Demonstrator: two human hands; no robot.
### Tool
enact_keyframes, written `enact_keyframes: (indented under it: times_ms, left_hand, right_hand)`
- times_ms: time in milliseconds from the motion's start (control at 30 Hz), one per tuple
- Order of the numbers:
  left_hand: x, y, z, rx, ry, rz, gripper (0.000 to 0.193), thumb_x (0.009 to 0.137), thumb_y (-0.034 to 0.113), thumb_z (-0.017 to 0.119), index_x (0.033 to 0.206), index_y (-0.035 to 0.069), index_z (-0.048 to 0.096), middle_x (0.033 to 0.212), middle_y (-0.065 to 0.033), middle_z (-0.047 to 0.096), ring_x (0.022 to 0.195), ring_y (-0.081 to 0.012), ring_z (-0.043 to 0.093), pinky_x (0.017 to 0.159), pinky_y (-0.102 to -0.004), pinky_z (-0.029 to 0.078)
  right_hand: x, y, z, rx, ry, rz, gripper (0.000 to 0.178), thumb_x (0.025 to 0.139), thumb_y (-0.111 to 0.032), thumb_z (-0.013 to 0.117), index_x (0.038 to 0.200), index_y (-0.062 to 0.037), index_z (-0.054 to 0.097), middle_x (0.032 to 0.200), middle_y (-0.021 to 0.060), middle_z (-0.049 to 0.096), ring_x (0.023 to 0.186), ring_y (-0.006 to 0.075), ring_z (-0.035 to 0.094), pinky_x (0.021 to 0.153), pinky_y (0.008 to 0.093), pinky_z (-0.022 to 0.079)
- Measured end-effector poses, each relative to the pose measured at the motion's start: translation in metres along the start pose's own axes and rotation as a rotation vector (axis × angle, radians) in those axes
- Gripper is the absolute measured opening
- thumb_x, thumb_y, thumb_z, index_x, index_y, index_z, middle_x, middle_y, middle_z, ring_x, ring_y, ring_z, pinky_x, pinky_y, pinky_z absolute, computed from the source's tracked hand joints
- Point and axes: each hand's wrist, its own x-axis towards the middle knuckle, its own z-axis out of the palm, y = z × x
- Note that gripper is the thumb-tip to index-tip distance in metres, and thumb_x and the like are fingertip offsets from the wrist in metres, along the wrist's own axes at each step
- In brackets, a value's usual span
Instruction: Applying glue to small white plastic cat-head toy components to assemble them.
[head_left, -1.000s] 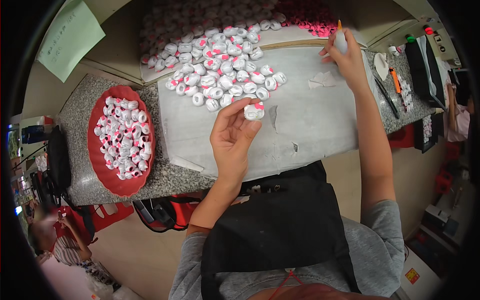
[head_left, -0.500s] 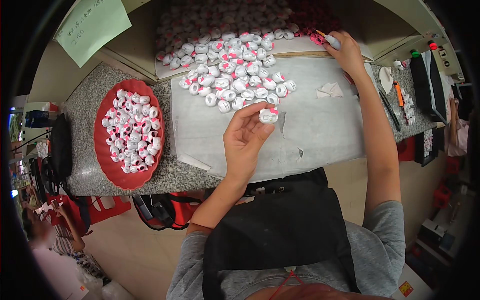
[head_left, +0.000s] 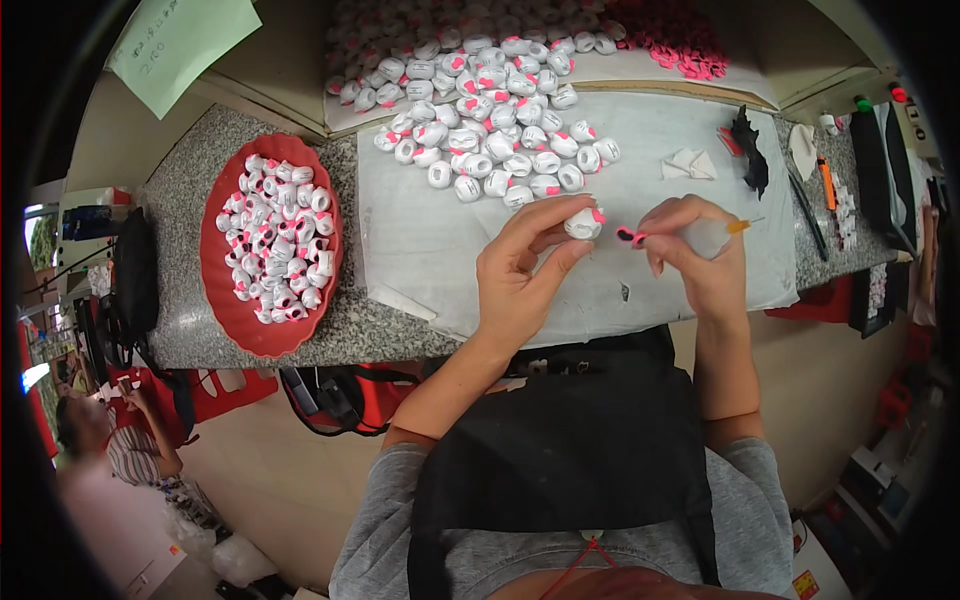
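Observation:
My left hand [head_left: 528,262] pinches a small white plastic doll head [head_left: 583,224] with a pink bow between thumb and fingers. Just right of it, my right hand [head_left: 692,245] grips a small pink-and-black piece [head_left: 630,237] at its fingertips. That same hand also holds a translucent squeeze bottle [head_left: 708,238] with an orange needle tip, pointing right. A short gap separates the pink piece from the head. Beyond both hands, a heap of similar white heads [head_left: 500,130] lies on white paper [head_left: 640,125].
At left stands a red scalloped dish [head_left: 222,300] full of heads. More pink pieces [head_left: 690,60] lie on the shelf at the back right. To the right are a crumpled tissue [head_left: 690,165], a black scrap [head_left: 748,155], an orange-handled tool [head_left: 826,183] and a dark pen-like stick [head_left: 808,215].
My right hand has come from the back shelf toward my left hand, bringing a pink-and-black piece along with the bottle. My left hand still holds the head, now turned differently.

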Motion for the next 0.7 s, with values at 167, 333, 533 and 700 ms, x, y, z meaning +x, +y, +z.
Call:
enact_keyframes:
  times_ms: [167, 333, 533, 700]
  left_hand:
    - [0.002, -0.004, 0.003, 0.213, -0.043, 0.113, 0.032, 0.068, -0.008, 0.052, 0.098, 0.002, 0.053, 0.097, -0.0106, 0.051, 0.082, -0.0144, 0.051, 0.066, -0.0229, 0.043]
    - [0.002, -0.005, 0.004, 0.291, -0.071, 0.143, 0.031, 0.067, -0.008, 0.051, 0.096, 0.002, 0.054, 0.096, -0.0109, 0.053, 0.082, -0.0156, 0.051, 0.064, -0.0231, 0.043]
    - [0.002, -0.003, 0.005, 0.304, -0.104, 0.126, 0.03, 0.067, -0.007, 0.053, 0.095, 0.002, 0.055, 0.096, -0.011, 0.053, 0.083, -0.0166, 0.051, 0.065, -0.0235, 0.042]
    - [0.002, -0.002, 0.003, 0.235, -0.171, 0.147, 0.029, 0.069, -0.004, 0.054, 0.098, 0.0, 0.052, 0.097, -0.0106, 0.052, 0.087, -0.0162, 0.05, 0.069, -0.0235, 0.041]
  right_hand:
    - [-0.007, 0.005, 0.012, -0.019, -0.02, -0.021, 0.008, 0.064, 0.008, 0.055, 0.069, 0.0035, 0.051, 0.07, 0.0123, 0.052, 0.055, 0.0124, 0.048, 0.046, 0.0204, 0.038]
    - [-0.009, 0.008, 0.01, -0.046, -0.029, -0.02, 0.006, 0.065, 0.007, 0.056, 0.069, 0.0035, 0.052, 0.069, 0.0113, 0.053, 0.057, 0.012, 0.048, 0.047, 0.0202, 0.039]
    - [-0.009, 0.011, 0.009, -0.052, 0.006, 0.018, 0.005, 0.065, 0.007, 0.056, 0.068, 0.0033, 0.053, 0.069, 0.0104, 0.053, 0.059, 0.0117, 0.049, 0.048, 0.0202, 0.039]
    - [-0.012, 0.016, 0.01, -0.027, 0.026, 0.01, 0.012, 0.065, 0.006, 0.056, 0.075, 0.0023, 0.051, 0.069, 0.0095, 0.052, 0.058, 0.0106, 0.048, 0.047, 0.0198, 0.04]
